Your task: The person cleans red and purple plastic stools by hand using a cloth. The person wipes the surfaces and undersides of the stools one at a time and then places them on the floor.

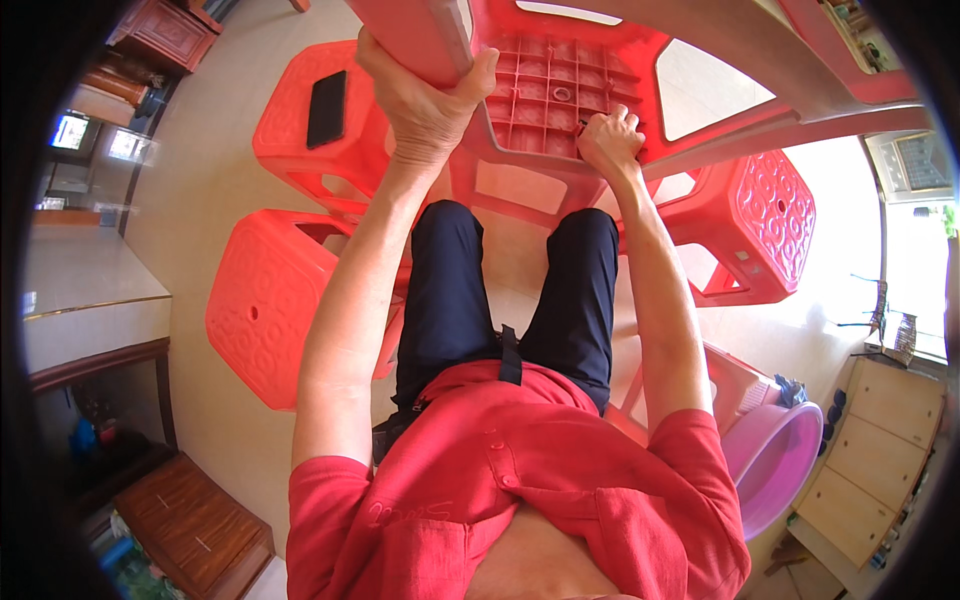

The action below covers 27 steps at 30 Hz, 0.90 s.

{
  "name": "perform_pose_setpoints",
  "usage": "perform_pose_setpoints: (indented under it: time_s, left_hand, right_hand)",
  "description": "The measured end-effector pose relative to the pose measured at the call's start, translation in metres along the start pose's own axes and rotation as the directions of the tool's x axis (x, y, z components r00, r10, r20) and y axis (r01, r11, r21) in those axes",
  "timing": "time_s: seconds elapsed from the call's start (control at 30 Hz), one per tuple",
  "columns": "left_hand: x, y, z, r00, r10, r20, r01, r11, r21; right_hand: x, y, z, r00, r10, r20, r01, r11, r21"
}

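Note:
A red plastic stool [517,161] is tipped so that the ribbed underside of its seat faces me, its legs spreading toward the top of the view. My left hand [427,97] grips one of its legs at the upper centre, thumb on the right side. Over the ribbed underside, near its lower right corner, is my right hand [611,139], with curled fingers around a small dark object [582,127] that is mostly hidden. What that object is, I cannot tell.
A red stool [289,112] bearing a black phone [326,110] stands at the left, another stool [262,300] below it. Rightward are a third stool [772,217], a purple basin [780,465] and a pale cabinet [870,450]. A brown wooden cabinet [195,517] stands lower left.

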<state>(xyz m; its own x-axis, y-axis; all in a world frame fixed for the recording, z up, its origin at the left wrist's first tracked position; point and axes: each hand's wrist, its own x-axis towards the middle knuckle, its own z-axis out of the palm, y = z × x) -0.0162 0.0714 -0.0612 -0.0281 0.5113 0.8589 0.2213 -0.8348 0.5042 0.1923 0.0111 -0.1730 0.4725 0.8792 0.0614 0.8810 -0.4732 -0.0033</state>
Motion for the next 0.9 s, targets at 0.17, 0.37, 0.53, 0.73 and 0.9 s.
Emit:
perform_pose_setpoints:
  time_s: [0.17,0.37,0.53,0.73,0.9]
  left_hand:
    - [0.002,0.001,0.0,1.0,0.008,0.001,-0.008,1.0,0.009]
    - [0.002,0.002,0.001,1.0,0.002,-0.003,-0.002,1.0,-0.02]
    - [0.002,0.003,0.0,1.0,0.002,0.01,-0.002,1.0,-0.019]
    - [0.0,0.001,-0.002,1.0,-0.022,0.02,0.022,1.0,0.002]
    - [0.001,0.002,-0.002,1.0,-0.002,0.023,0.002,1.0,0.008]
  right_hand:
    - [0.0,-0.001,0.003,0.868,-0.05,-0.493,0.174,0.963,0.208]
    - [-0.012,-0.003,-0.017,0.916,-0.272,-0.295,0.381,0.819,0.428]
    - [-0.008,-0.008,-0.036,0.815,-0.568,0.116,0.522,0.805,0.282]
    - [-0.011,-0.008,-0.013,0.633,-0.768,-0.099,0.774,0.625,0.103]
    - [-0.007,-0.01,0.0,0.669,-0.743,0.03,0.74,0.669,0.071]
